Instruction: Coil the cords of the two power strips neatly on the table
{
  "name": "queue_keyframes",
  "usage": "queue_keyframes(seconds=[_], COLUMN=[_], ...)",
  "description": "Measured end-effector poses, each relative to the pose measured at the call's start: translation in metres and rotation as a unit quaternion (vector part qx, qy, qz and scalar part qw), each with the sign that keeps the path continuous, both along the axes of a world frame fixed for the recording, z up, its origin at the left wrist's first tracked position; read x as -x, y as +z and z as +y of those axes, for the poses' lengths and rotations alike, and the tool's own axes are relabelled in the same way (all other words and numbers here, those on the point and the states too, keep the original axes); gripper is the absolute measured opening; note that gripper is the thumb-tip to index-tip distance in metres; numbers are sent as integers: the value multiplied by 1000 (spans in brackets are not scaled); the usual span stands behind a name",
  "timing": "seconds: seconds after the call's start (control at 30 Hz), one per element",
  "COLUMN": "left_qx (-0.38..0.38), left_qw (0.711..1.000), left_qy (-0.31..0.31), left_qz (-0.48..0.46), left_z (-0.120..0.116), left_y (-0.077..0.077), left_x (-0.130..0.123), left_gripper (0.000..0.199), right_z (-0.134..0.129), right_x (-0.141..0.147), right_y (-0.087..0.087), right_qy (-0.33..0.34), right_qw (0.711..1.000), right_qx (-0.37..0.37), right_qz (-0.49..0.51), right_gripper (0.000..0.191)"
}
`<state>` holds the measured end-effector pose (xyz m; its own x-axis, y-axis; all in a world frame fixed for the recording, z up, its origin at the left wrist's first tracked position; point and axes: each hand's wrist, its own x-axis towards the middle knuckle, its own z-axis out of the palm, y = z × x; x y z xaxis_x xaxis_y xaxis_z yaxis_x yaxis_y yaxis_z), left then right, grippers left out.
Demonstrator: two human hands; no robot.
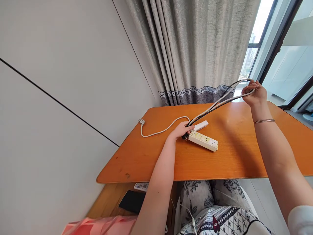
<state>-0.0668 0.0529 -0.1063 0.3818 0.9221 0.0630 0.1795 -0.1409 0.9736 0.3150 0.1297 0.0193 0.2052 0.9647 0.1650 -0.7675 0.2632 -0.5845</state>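
My left hand [182, 130] is closed around a bundle of cables near the middle of the table, beside a cream power strip [203, 141]. A black plug [185, 136] pokes out below its fingers. Behind the power strip lies a smaller white strip [201, 125], partly hidden by the hand. Held up at the right, my right hand [255, 93] grips the far loop of the same white and black cables [217, 103], which stretch between both hands above the table. A white cord runs left across the tabletop to a white plug [141, 122].
The orange-brown wooden table [146, 160] meets a pale wall [61, 65] at the left. A grey curtain [202, 49] hangs behind it, with a window at the right. Below the near edge are a black flat device [132, 201] and pink cloth [102, 226].
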Motion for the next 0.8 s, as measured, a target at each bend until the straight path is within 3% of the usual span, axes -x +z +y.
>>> queue_keyframes(seconds=[0.13, 0.27, 0.37, 0.47, 0.53, 0.7, 0.8], left_qx=[15, 2, 6, 17, 24, 24, 35], left_qw=[998, 983, 966, 950, 945, 937, 917], left_qy=[-12, 6, 44, 99, 121, 138, 163], left_qz=[-66, -185, -255, -296, -302, -319, -364], left_z=[-3, -5, -7, -10, -11, -11, -10], left_y=[3, 8, 15, 24, 28, 30, 30], left_x=[3, 4, 4, 4, 4, 4, 6], left_gripper=[60, 60, 54, 49, 49, 51, 51], right_z=[8, 8, 5, -1, -4, -5, -6], right_x=[5, 17, 27, 34, 37, 38, 38], right_y=[-24, -51, -74, -98, -112, -127, -127], right_qy=[-3, -3, 4, 19, 19, 13, 19], right_qw=[995, 995, 991, 958, 940, 912, 869], right_qx=[40, 76, 121, 186, 205, 185, 129], right_qz=[90, 70, -50, -218, -272, -366, -478], right_gripper=[22, 17, 13, 20, 28, 19, 8])
